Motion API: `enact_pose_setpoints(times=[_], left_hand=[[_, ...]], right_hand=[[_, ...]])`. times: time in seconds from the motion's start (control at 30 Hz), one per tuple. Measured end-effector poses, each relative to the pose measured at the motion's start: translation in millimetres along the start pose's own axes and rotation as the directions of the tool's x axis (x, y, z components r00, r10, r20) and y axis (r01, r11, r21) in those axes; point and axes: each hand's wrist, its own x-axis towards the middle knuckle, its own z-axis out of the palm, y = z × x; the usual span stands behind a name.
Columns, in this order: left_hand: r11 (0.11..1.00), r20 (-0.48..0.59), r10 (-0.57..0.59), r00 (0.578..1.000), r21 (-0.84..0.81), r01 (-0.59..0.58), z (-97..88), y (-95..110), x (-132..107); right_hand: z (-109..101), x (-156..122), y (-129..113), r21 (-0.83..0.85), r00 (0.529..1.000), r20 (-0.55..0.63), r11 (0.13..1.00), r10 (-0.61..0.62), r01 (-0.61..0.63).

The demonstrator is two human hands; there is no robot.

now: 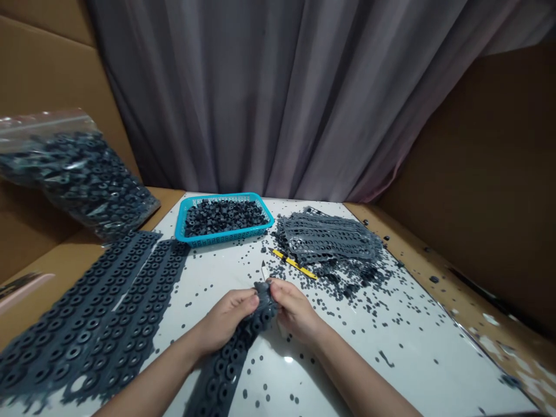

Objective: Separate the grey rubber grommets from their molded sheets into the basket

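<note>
My left hand [226, 320] and my right hand [294, 310] both grip a dark grey rubber strip of moulded rings [231, 362], which runs down toward me and bunches up between my fingers. A small metal blade tip [263, 270] sticks up just beyond my hands; what holds it is hidden. Close by lies a yellow-handled tool [293, 264]. Loose grey rubber rings [256, 258] are scattered over the white table [347, 347] around both hands.
Two wide ring sheets [87, 313] lie to the left. A blue basket of rings [186, 229] and a stack of punched strips [330, 240] stand ahead. A plastic bag of rings [73, 174] sits far left, with cardboard walls and a grey curtain behind.
</note>
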Motion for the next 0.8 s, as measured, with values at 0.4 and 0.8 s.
enact_pose_setpoints(times=[0.4,0.8], left_hand=[[0.972,-0.253,-0.085,0.964,-0.235,0.024,0.8,-4,2],[0.887,-0.162,0.111,0.98,0.461,-0.024,-0.8,-3,-3]], right_hand=[[-16,-9,-29,-0.368,0.924,-0.007,0.861,-0.381,0.352],[-13,-9,-30,-0.917,0.941,0.225,0.272,-0.254,0.293]])
